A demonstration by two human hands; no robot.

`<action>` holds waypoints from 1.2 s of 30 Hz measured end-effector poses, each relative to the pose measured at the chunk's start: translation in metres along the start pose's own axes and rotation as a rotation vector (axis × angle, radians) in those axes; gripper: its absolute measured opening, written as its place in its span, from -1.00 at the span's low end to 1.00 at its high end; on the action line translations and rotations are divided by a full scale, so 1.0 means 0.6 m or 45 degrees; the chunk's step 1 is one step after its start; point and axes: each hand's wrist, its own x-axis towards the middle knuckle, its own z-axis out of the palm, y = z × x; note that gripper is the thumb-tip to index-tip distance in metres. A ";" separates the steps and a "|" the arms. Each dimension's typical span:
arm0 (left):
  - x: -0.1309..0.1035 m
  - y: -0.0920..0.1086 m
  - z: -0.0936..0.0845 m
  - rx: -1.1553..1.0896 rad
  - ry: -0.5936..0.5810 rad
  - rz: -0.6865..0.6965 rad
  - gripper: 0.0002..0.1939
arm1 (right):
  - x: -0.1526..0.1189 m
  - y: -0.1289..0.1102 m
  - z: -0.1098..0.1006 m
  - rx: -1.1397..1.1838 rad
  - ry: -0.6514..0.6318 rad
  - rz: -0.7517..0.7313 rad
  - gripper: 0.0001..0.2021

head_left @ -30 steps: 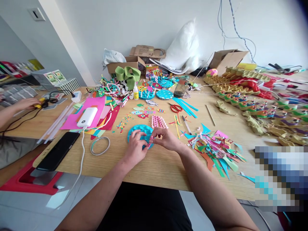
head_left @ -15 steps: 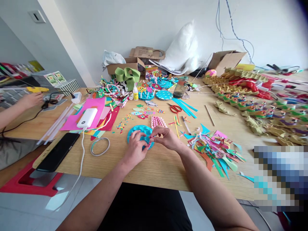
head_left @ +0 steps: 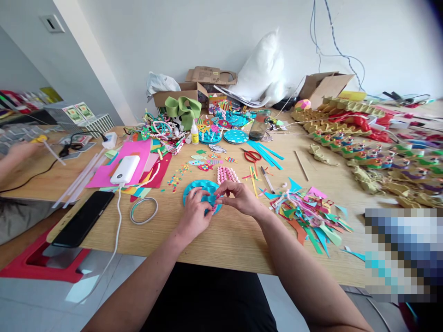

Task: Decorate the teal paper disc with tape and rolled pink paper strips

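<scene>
A round blue disc with a bumpy, scalloped surface lies at the middle of the table. My left hand rests over its near left part, fingers bent and thumb at the near edge, gripping it. At the right edge, my right hand pinches thumb and forefinger on a small pink piece, whose exact form is mostly covered by the fingertips. Just beyond that hand sits a pink-and-white block of rolled or beaded rows. Paper fish and scattered coloured dots lie past the disc.
Red-handled scissors, a pen and a heap of paper scraps lie to the right. Leftward are a white power bank, a black phone and a coiled cable. A glue bottle stands behind. Another person's hand works far left.
My two hands stay almost where they were at the disc. The other person's hand at far left has moved down and leftward with the yellow tool, and a pale strip now shows beside it.
</scene>
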 end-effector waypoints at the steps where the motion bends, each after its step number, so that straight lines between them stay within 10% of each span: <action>1: 0.000 0.000 0.000 0.001 -0.001 0.000 -0.88 | 0.000 0.001 0.000 0.008 0.002 0.008 -0.71; 36: 0.001 -0.005 -0.001 -0.005 -0.034 0.010 -0.91 | -0.005 -0.017 0.001 -0.098 -0.021 -0.169 -0.78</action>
